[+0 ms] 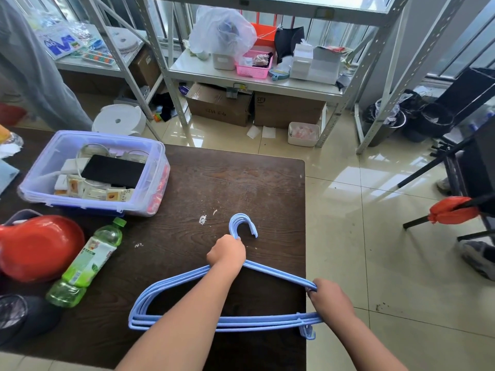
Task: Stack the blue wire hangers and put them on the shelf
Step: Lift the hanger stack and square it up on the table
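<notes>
Several blue wire hangers (166, 287) lie stacked together on the dark wooden table (214, 183), hooks pointing away from me. My left hand (227, 253) grips the stack at the neck, just below the hooks. My right hand (330, 298) holds the right corner of the stack, which hangs over the table's right edge. The white metal shelf (251, 76) stands behind the table, its middle board crowded with things.
On the table's left are a clear lidded box (93, 172) of small items, a green drink bottle (85, 263) lying down and a red helmet (37, 247). Cardboard boxes sit under the shelf. A pink basket (254, 65) and white containers fill the shelf board. Tiled floor lies to the right.
</notes>
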`<state>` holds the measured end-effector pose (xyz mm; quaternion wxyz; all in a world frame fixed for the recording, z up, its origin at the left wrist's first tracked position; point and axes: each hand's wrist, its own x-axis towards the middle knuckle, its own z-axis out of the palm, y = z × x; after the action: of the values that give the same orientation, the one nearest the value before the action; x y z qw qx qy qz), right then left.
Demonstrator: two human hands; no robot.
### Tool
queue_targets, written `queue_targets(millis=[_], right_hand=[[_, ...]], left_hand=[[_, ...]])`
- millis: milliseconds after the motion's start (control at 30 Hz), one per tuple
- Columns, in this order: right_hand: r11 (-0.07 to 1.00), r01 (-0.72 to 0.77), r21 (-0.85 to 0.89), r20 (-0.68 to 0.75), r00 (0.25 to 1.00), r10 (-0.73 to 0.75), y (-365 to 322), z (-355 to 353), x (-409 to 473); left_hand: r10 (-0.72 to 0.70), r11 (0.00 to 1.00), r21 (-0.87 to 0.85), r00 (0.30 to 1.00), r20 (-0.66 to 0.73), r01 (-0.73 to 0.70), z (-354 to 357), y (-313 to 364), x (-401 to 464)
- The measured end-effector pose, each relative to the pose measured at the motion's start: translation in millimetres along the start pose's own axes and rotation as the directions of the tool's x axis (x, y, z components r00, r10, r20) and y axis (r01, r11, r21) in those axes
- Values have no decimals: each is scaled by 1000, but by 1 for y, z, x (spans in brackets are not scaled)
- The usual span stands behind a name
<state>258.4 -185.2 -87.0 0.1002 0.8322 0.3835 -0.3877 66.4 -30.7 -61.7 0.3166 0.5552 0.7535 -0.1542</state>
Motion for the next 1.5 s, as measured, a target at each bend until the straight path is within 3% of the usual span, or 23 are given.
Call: queue_targets(millis=[133,233,367,500,600,667,733,900,1100,1333,1500], right_hand=[[1000,-1,7,-17,1000,1,1,-3,-4],[1000,-27,8,-46,999,27,11,-5,-7],[996,-78,51,-20,997,79,29,-1,-9],[995,-64,71,-5,998,65,33,2,-7],[997,-73,35,8,997,73,32,4,-3],[996,-86,16,11,996,86,30,6,-2],[995,-94,-12,11,995,94,28,6,-2],[994,-95,-62,-6,995,95,23,3,-7],[992,-98,-73,-19,995,97,22,2,-8],[988,-125,-93,-27,992,123,20,-1,-7],[986,-144,-81,-7,990,144,18,-5,-6]], left_hand=[[17,999,-48,997,77,-14,-6,-6,3],[130,977,-187,983,130,-104,-11,-19,9],[293,919,-290,955,51,-267,-26,-76,7],[248,960,-124,968,-28,-250,-41,-165,1],[162,984,62,986,34,-164,-41,-216,-7],[125,991,44,989,82,-129,-35,-233,-12],[117,993,-14,990,79,-116,-31,-236,-13],[176,984,24,983,53,-177,-40,-219,-3],[152,964,232,986,-65,-133,-35,-199,4],[-14,953,301,986,165,-37,-41,-184,21],[147,955,268,987,-66,-125,-31,-196,5]])
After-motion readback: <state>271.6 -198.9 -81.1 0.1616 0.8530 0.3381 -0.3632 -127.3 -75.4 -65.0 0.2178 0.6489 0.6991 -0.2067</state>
